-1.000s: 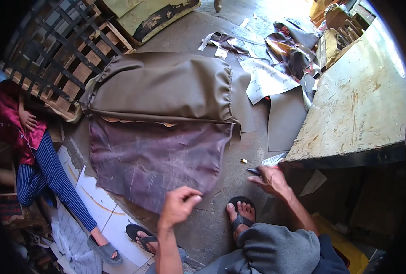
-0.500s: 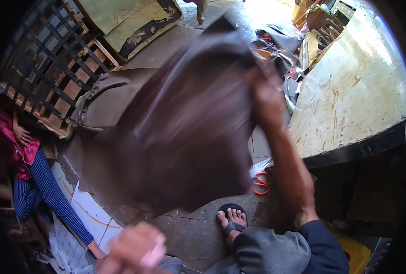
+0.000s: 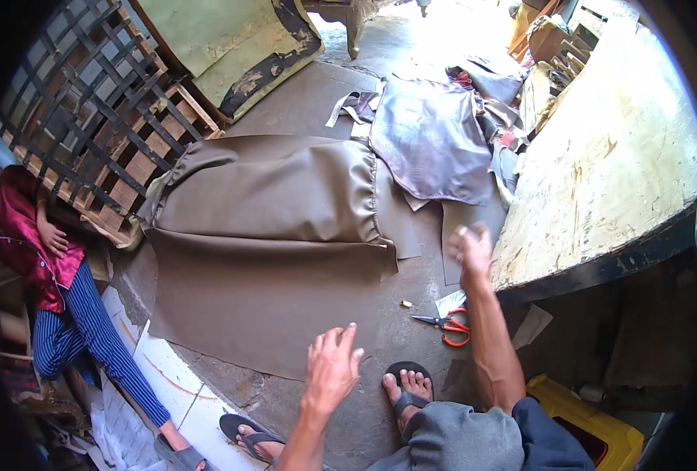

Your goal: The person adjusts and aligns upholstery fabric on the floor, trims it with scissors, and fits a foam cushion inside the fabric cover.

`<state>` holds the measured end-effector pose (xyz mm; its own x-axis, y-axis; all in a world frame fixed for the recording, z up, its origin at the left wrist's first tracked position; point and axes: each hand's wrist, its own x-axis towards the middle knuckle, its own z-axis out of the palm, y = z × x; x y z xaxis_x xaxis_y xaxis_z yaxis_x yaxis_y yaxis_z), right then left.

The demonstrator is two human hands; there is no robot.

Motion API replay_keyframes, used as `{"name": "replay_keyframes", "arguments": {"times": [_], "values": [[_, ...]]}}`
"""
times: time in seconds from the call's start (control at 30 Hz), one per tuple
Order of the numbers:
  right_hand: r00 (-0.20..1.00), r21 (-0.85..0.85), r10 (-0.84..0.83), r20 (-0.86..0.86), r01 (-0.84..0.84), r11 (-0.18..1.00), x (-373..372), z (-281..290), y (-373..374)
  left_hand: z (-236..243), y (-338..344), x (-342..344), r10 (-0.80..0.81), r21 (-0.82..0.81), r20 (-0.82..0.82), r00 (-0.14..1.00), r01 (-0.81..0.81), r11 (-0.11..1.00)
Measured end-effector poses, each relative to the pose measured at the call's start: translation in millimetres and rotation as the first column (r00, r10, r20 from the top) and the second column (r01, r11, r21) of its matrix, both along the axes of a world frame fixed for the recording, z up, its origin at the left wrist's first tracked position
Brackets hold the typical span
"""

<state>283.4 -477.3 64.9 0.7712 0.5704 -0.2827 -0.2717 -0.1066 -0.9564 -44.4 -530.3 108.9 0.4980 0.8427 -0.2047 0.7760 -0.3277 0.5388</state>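
My left hand point(image 3: 333, 369) is held over the near edge of a flat brown leatherette sheet point(image 3: 246, 298), fingers apart and nothing in them. My right hand point(image 3: 472, 250) is lifted beside the table edge, its fingers loosely bent and somewhat blurred, with nothing visible in them. On the brown sheet lies a sewn cover point(image 3: 278, 192) of the same material, gathered along its right seam. Beyond it, a shiny purplish-brown piece point(image 3: 431, 141) is spread over other scraps. Below my right hand, orange-handled scissors point(image 3: 452, 328) rest on the floor near a small pale object point(image 3: 406, 304).
To the right stands a worn, pale-topped table point(image 3: 600, 157). A wooden frame with dark webbing point(image 3: 105, 102) leans at the far left, near a peeling panel point(image 3: 239, 55). At the left sits a person in striped trousers point(image 3: 101, 330). A yellow container point(image 3: 592, 416) is at lower right.
The large dark brown sheet my right hand was swinging has left it, and a purplish-brown piece lies spread at the far right. My left hand has moved forward and its fingers have spread.
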Motion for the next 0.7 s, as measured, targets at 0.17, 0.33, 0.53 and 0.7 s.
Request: {"name": "replay_keyframes", "arguments": {"times": [0.17, 0.33, 0.53, 0.7], "values": [[0.787, -0.329, 0.614, -0.062, -0.597, 0.732, -42.8, -53.3, -53.0, -100.9, -49.0, 3.5, 0.039, 0.059, -0.089, 0.995, -0.034, 0.998], [0.311, -0.751, 0.856, 0.412, -0.417, 0.513, -53.3, -72.5, -91.4, -168.5, -60.9, -34.5, -0.005, 0.314, -0.113, 0.994, 0.041, 0.948], [0.166, -0.825, 0.823, 0.543, -0.079, 0.56, -24.9, -119.6, -164.4, -134.5, -33.4, -37.3, -0.127, 0.245, -0.062, 0.99, 0.138, 0.959], [0.956, -0.435, 0.206, -0.211, -0.28, 0.856, 16.0, -180.8, -189.0, -115.0, -43.3, -7.5, -0.134, 0.127, -0.185, 0.974, 0.159, 0.979]]}}
